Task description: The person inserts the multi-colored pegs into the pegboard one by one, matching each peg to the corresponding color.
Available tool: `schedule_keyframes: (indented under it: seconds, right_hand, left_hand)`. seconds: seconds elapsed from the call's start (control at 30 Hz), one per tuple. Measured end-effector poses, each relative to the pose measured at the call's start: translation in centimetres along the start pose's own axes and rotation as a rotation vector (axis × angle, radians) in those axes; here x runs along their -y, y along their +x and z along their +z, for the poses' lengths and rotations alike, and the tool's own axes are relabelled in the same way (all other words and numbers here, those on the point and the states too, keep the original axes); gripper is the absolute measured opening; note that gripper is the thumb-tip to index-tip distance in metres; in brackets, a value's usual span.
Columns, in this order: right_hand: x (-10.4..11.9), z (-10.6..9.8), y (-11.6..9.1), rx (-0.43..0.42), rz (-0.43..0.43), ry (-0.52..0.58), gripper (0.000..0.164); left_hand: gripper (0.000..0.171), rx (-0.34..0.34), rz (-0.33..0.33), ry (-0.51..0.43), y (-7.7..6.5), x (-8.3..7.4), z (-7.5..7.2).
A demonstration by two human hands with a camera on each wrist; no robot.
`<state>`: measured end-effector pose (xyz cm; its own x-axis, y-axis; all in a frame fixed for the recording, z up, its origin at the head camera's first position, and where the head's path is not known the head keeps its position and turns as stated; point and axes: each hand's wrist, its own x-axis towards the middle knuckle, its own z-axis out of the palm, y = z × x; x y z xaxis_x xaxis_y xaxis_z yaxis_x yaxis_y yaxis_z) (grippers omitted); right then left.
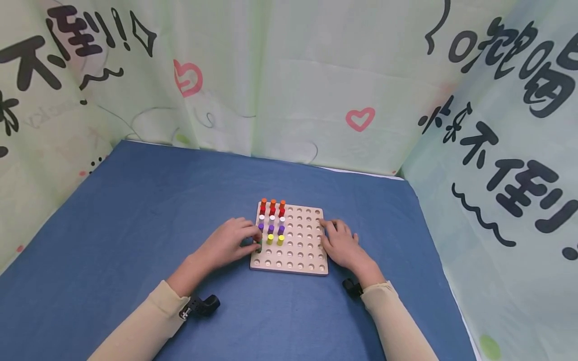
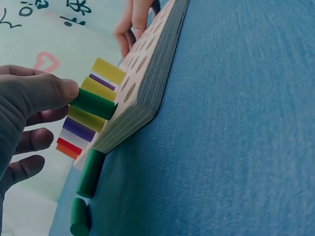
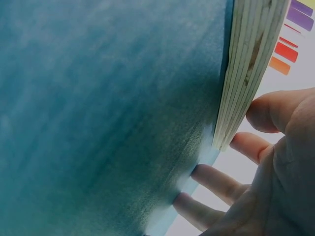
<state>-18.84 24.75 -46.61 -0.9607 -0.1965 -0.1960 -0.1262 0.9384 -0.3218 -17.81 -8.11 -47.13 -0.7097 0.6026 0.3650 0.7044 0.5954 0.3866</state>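
My left hand [image 1: 231, 239] pinches a green peg [image 2: 93, 103] between thumb and fingers. The peg's lower end sits right at a hole in the left column of the wooden pegboard [image 1: 298, 258]. Three rows further up are orange, red, white and purple pegs [image 1: 271, 229], with yellow pegs [image 2: 108, 71] beside the green one. In the head view the left hand hides part of that column. My right hand [image 1: 340, 243] rests at the board's right edge, thumb and forefinger touching it. Its other fingers [image 3: 216, 182] extend down to the cloth.
Two more green pegs [image 2: 91, 173] lie on the blue cloth [image 1: 180, 200] by the board's left side, hidden by the left hand in the head view. Printed curtains [image 1: 293, 75] stand around the table's back and sides. Each wrist wears a black camera [image 1: 203, 305].
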Motion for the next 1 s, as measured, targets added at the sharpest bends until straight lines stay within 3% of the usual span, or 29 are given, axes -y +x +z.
schedule_keyframes:
  seconds: [0.33, 1.0]
  right_hand:
    - [0.02, 0.07, 0.07, 0.001, 0.000, 0.004, 0.051]
    - [0.02, 0.03, 0.14, 0.002, 0.003, 0.001, 0.051]
  left_hand:
    - [0.013, 0.012, 0.025, -0.016, -0.01, -0.12, -0.24]
    - [0.013, 0.043, 0.006, -0.107, -0.53, -0.36, 0.03]
